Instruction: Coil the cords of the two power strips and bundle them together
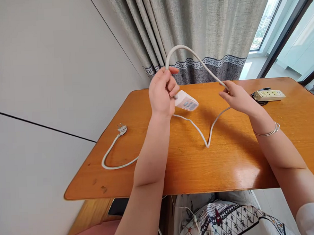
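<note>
Both hands point(161, 93) hold one white cord point(180, 47), the right point(236, 98) seemingly pinching.

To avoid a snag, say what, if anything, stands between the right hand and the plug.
In this view, the left wrist and white block beside it cross the line from the right hand to the plug.

I count two hands point(160, 93) point(236, 98) over one desk point(190, 171). On or above it are one plug point(123, 129), one white cord point(180, 47), one white block point(186, 101) and one cream power strip point(270, 95).
</note>
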Tool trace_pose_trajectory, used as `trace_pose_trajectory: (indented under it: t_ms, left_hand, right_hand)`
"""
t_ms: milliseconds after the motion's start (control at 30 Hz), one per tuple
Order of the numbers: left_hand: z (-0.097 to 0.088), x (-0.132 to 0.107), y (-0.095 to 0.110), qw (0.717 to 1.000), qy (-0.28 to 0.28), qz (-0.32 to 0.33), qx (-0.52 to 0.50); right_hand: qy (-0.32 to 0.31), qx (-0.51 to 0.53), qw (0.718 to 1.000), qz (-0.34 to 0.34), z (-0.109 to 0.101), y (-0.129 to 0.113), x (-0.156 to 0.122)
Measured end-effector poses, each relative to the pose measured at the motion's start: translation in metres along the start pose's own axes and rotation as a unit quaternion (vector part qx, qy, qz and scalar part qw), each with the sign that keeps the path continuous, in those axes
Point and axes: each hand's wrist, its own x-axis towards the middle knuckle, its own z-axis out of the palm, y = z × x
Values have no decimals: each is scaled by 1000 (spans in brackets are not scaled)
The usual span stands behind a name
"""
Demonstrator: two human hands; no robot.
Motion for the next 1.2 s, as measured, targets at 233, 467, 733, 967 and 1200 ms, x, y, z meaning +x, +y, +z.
trace_pose_trajectory:
  t_ms: [233,467,733,967,1200]
  left_hand:
    - [13,-5,-18,998,-16,-10,53]
    - [15,-14,-25,983,-136,-23,121]
    - [26,-34,-22,931,-306,-190,67]
    - [30,-35,-13,935,-267,-227,56]
    - [31,-37,-12,916,-295,-272,26]
  right_hand:
    - [-75,-228,966,-90,1,-58,-38]
    - [-101,-187,942,-258,8,-76,-71]
    - [107,-25,948,-300,-13,-52,-49]
    - [131,49,970,-198,-4,-30,-20]
    - [49,181,971,-149,2,-26,-18]
